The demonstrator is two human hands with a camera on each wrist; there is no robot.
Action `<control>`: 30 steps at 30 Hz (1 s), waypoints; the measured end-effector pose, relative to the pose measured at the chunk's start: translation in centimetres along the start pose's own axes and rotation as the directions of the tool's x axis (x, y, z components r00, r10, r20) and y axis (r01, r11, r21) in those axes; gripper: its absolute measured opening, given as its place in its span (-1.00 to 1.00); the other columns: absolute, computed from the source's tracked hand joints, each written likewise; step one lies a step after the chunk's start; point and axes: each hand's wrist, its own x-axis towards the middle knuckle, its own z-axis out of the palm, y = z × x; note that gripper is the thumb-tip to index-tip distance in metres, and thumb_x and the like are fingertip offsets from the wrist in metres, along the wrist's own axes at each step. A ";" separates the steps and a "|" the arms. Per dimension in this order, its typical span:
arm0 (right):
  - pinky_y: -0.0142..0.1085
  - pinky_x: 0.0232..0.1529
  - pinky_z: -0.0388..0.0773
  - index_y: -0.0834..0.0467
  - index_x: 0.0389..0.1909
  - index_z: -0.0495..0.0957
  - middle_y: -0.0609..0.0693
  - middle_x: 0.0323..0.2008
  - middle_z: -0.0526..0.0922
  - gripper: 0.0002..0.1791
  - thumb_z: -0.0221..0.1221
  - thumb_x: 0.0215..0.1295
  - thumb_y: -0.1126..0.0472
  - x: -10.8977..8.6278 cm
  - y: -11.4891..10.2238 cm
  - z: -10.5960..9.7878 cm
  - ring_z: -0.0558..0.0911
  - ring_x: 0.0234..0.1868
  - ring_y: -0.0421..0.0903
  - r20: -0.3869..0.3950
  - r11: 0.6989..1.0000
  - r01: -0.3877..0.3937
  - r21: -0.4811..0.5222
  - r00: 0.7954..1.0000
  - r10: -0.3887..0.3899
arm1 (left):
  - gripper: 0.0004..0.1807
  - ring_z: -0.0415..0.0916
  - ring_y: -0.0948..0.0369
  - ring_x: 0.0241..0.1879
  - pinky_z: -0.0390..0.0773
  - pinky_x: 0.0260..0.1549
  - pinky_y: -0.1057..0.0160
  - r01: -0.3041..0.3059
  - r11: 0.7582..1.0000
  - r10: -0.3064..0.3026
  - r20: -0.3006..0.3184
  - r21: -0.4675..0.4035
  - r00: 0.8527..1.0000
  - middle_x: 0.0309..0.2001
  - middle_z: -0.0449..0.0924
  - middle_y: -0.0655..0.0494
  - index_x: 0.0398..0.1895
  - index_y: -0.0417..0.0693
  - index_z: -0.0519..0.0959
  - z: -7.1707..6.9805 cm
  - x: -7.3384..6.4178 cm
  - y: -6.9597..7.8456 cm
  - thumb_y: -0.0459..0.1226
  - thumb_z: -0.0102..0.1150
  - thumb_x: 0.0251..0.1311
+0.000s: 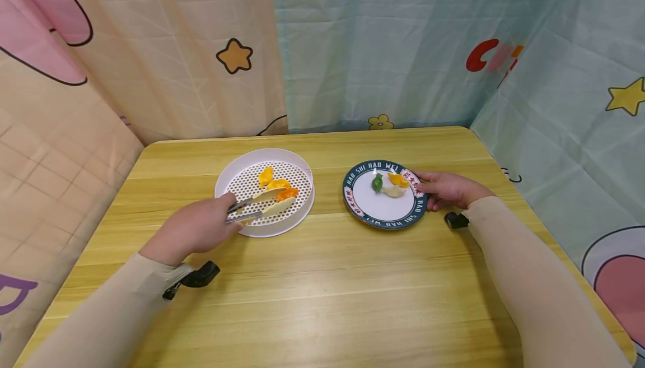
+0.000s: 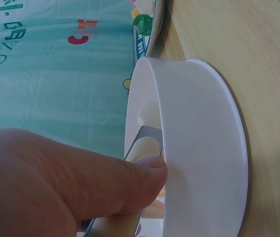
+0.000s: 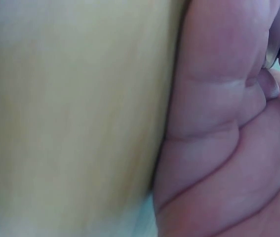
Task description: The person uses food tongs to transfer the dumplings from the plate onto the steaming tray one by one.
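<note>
My left hand (image 1: 204, 225) grips a pair of metal tongs (image 1: 245, 217) with cream tips. The tips reach over a round white strainer (image 1: 306, 211) with a perforated base. An orange dumpling-shaped piece (image 1: 288, 194) lies between the tong tips. Just beyond them are yellow pieces (image 1: 265, 176). On the right, my right hand (image 1: 450, 189) holds the rim of a plate (image 1: 385, 215), thumb on top. A green piece (image 1: 377, 183), a white dumpling-shaped piece (image 1: 394, 191) and a yellow-orange piece (image 1: 398, 180) sit together on this plate.
Strainer and plate stand side by side on a wooden table (image 1: 322, 301), towards its back edge. Printed curtains (image 1: 378, 49) hang behind the table and at both sides. The strainer's raised wall (image 2: 199, 138) shows close beside the left hand in the left wrist view.
</note>
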 end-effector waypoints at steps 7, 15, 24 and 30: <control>-0.36 -0.26 0.65 -0.08 0.72 -0.18 -0.01 -0.33 0.59 -0.24 -0.03 0.70 -0.02 0.0 -0.1 0.0 0.62 -0.39 -0.13 0.010 1.000 0.012 -0.004 1.000 -0.012 | -0.43 0.52 0.09 -0.31 0.50 -0.36 0.13 0.010 1.000 -0.010 0.008 -0.013 1.000 -0.14 0.63 -0.04 0.28 -0.23 0.41 -0.1 -0.3 0.0 -0.02 0.24 0.42; -0.36 -0.25 0.65 -0.09 0.72 -0.18 0.00 -0.33 0.60 -0.24 -0.04 0.70 -0.01 -0.1 -0.1 0.0 0.61 -0.39 -0.12 0.008 1.000 0.004 0.000 1.000 -0.004 | -0.48 0.50 0.12 -0.36 0.45 -0.41 0.16 0.012 1.000 -0.012 -0.007 -0.017 1.000 -0.21 0.60 0.01 0.20 -0.19 0.42 -0.3 -0.6 -0.1 -0.02 0.25 0.42; -0.34 -0.26 0.65 -0.08 0.72 -0.21 -0.01 -0.34 0.59 -0.24 -0.05 0.70 0.00 -0.1 -0.2 0.1 0.61 -0.39 -0.13 0.017 1.000 0.013 0.000 1.000 -0.013 | -0.43 0.50 0.13 -0.37 0.45 -0.44 0.18 0.008 0.999 -0.008 -0.011 -0.031 1.000 -0.18 0.62 -0.01 0.24 -0.21 0.41 -0.7 -0.7 -0.2 -0.01 0.28 0.40; -0.36 -0.27 0.65 -0.09 0.72 -0.19 0.00 -0.33 0.59 -0.24 -0.03 0.70 -0.01 -0.2 -0.2 0.1 0.61 -0.39 -0.13 0.009 1.000 0.008 0.006 1.000 -0.008 | -0.44 0.48 0.12 -0.38 0.46 -0.42 0.15 -0.012 0.999 0.011 -0.027 -0.046 1.000 -0.25 0.60 0.03 0.22 -0.20 0.42 -1.2 -1.0 -0.3 0.01 0.27 0.40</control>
